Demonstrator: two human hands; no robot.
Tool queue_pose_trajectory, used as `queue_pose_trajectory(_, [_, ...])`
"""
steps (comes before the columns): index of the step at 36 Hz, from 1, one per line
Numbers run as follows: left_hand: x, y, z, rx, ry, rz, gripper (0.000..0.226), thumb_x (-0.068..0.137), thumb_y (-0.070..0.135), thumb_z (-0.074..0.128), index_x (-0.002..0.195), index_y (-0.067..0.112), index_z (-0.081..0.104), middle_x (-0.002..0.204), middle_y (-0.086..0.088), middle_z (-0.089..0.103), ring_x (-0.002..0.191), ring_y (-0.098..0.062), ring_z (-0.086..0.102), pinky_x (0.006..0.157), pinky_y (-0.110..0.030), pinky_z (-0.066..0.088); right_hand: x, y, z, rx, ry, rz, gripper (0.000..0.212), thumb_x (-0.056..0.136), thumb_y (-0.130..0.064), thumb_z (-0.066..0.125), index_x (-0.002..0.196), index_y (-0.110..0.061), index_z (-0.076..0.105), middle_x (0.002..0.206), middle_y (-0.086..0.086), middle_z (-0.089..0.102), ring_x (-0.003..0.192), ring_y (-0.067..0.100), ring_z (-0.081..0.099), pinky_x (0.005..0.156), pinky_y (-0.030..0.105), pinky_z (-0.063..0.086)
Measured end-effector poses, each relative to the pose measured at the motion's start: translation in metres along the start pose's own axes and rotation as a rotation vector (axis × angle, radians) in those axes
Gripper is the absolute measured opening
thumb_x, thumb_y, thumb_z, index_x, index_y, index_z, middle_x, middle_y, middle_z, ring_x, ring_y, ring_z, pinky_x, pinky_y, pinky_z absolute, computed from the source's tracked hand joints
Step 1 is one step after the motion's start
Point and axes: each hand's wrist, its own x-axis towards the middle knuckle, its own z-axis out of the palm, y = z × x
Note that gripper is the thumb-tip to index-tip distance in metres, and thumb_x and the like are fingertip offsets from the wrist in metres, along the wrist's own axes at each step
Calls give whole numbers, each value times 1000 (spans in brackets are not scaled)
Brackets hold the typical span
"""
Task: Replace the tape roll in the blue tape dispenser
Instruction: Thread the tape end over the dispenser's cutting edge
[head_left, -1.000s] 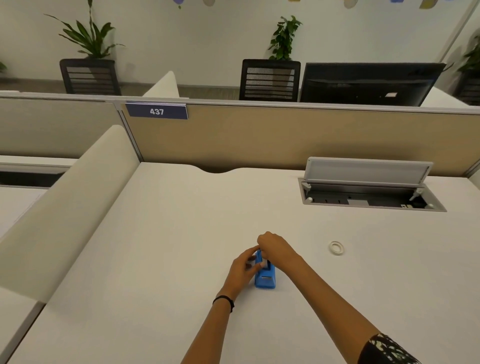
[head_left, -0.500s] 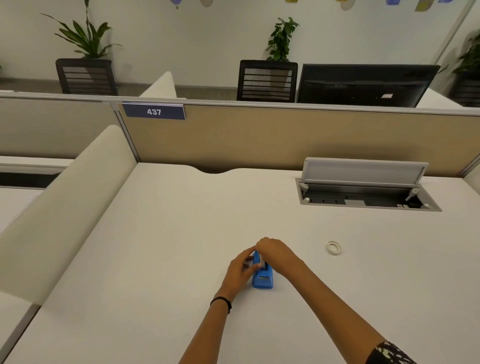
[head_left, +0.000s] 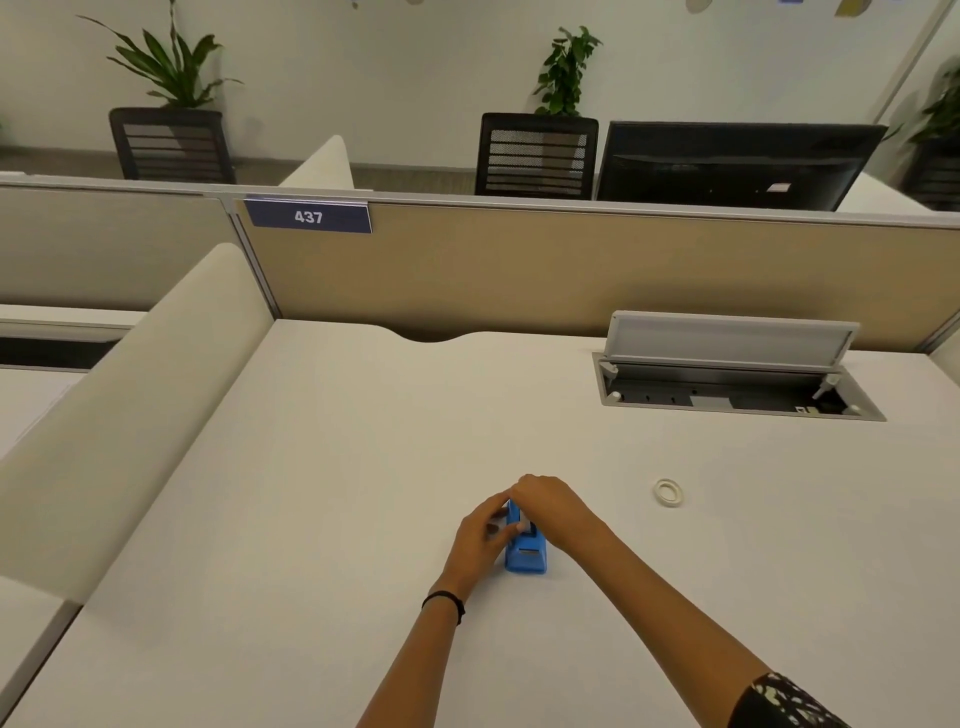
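Blue tape dispenser clasped at its far end between left hand and right hand, long axis running away along the bench, loose tape roll lying well right, nearer the right hand.

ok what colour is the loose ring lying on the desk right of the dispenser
White or off-white: the loose ring, seen in the head view, nearly matches the pale desk.
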Motion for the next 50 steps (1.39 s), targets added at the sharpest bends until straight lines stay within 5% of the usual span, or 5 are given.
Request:
queue_pose_trajectory(4, [0,2,-1,0,-4,3,41,86,22,60,126,22,50,115,5,60,104,-9,54,78,-7,43,-1,1,-2,-5,6,-12,22,88,-7,55,109,0,55,111,21,61,77,23,49,78,33,47])
queue_pose_trajectory(9, [0,4,-2,-20,-13,-9,44,86,22,61,128,26,48,115,10,56,103,-5,52,77,-4,43,4,10,2,18,72,2,11,86,2,52,84,-8,54,61,2,36,49,11,32,50,20,30])
queue_pose_trajectory(16, [0,3,-1,-24,-13,-16,44,86,26,61,127,30,46,117,11,55,105,-5,51,76,-4,42,8,15,6,79,135,-6,35,85,6,47,55,-10,38,56,-1,26,46,10,24,46,19,22])
queue_pose_trajectory(27, [1,1,0,-15,-12,-6,45,87,24,60,129,24,46,118,9,53,106,-8,51,78,-6,42,18,26,12,216,122,-10,13,84,3,52,87,6,64,89,24,65,64,21,46,66,34,48])
queue_pose_trajectory(50, [2,-2,-1,-18,-26,19,40,86,28,61,118,41,43,118,13,54,103,-5,53,80,-10,43,5,38,23,523,249,-25,13,84,-6,60,88,3,69,89,21,69,69,19,56,69,27,49])
